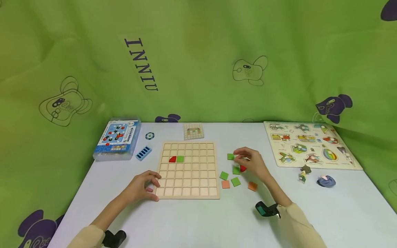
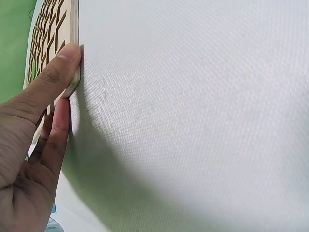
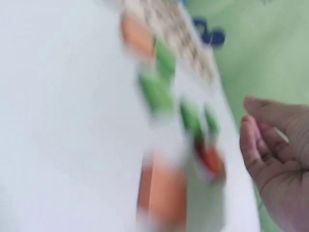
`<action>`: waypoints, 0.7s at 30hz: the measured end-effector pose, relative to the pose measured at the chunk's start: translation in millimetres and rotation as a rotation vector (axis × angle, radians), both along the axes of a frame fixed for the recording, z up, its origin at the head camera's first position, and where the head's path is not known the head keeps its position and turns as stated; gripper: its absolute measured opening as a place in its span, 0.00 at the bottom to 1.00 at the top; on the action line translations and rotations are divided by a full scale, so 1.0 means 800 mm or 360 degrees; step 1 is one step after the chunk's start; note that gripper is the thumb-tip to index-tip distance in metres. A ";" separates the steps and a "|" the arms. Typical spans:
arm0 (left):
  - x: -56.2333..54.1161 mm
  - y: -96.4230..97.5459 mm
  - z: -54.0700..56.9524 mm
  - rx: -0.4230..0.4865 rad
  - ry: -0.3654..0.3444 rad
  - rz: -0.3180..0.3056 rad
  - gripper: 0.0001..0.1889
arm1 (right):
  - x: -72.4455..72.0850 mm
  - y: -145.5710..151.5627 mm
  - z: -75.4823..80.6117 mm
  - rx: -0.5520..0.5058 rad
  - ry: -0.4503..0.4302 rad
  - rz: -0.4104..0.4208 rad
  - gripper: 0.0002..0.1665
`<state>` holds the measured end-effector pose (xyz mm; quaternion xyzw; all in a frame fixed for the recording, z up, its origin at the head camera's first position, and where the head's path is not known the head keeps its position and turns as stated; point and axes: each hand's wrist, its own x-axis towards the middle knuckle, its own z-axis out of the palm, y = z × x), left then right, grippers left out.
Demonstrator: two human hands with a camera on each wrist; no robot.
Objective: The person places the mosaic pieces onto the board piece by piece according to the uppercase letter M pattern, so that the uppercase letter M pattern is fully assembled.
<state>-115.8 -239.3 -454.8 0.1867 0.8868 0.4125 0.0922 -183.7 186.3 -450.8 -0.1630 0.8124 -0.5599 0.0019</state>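
A wooden grid board (image 1: 192,197) lies mid-table, with a red quarter-round piece (image 1: 172,159) and a green square tile (image 1: 180,159) side by side in its cells. My left hand (image 1: 144,186) holds the board's near left corner, thumb (image 2: 58,70) at the corner and fingers against the left side. To the board's right, my right hand (image 1: 252,162) hovers over loose pieces, fingers loosely bent, nothing visible between thumb and fingertips. Beneath and around it lie green tiles (image 1: 235,181), orange tiles (image 1: 252,186) and another red piece (image 1: 243,168), partly hidden. The right wrist view is blurred.
Behind the board lies a small pattern card (image 1: 193,131). At left are a boxed set (image 1: 116,137), a blue striped block (image 1: 144,153) and a round chip (image 1: 150,136). A wooden picture puzzle (image 1: 322,165) and small figures (image 1: 326,181) lie at right.
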 end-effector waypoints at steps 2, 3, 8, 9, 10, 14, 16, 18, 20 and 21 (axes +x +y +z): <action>0.001 0.000 0.000 0.0002 -0.0005 -0.0004 0.19 | -0.004 0.023 -0.008 0.0047 0.0000 -0.0015 0.16; 0.001 0.000 0.000 0.0000 -0.0009 -0.0006 0.19 | -0.007 0.030 -0.011 0.0072 0.0001 -0.0015 0.17; 0.001 -0.003 -0.002 0.0008 0.0013 -0.0017 0.19 | -0.032 0.032 -0.019 0.0177 -0.0027 0.0052 0.17; 0.001 -0.003 -0.003 0.0015 0.0009 -0.0013 0.19 | -0.037 0.030 -0.019 0.0194 -0.0040 0.0072 0.17; 0.000 -0.003 -0.004 0.0026 0.0008 -0.0015 0.19 | -0.040 0.029 -0.018 0.0208 -0.0053 0.0095 0.17; -0.001 -0.001 -0.007 0.0044 0.0000 -0.0034 0.18 | -0.043 0.036 -0.015 0.0253 -0.0096 0.0109 0.19; -0.002 -0.001 -0.007 0.0040 -0.0002 -0.0035 0.18 | -0.041 0.045 -0.014 0.0280 -0.0099 0.0085 0.19; -0.001 -0.001 -0.007 0.0038 0.0000 -0.0027 0.18 | -0.038 0.055 -0.015 0.0315 -0.0078 0.0062 0.18; -0.001 -0.002 -0.007 0.0042 0.0006 -0.0020 0.19 | -0.035 0.062 -0.017 0.0371 -0.0029 0.0036 0.17; -0.002 -0.002 -0.008 0.0045 0.0006 -0.0021 0.19 | -0.034 0.065 -0.018 0.0389 -0.0009 0.0011 0.16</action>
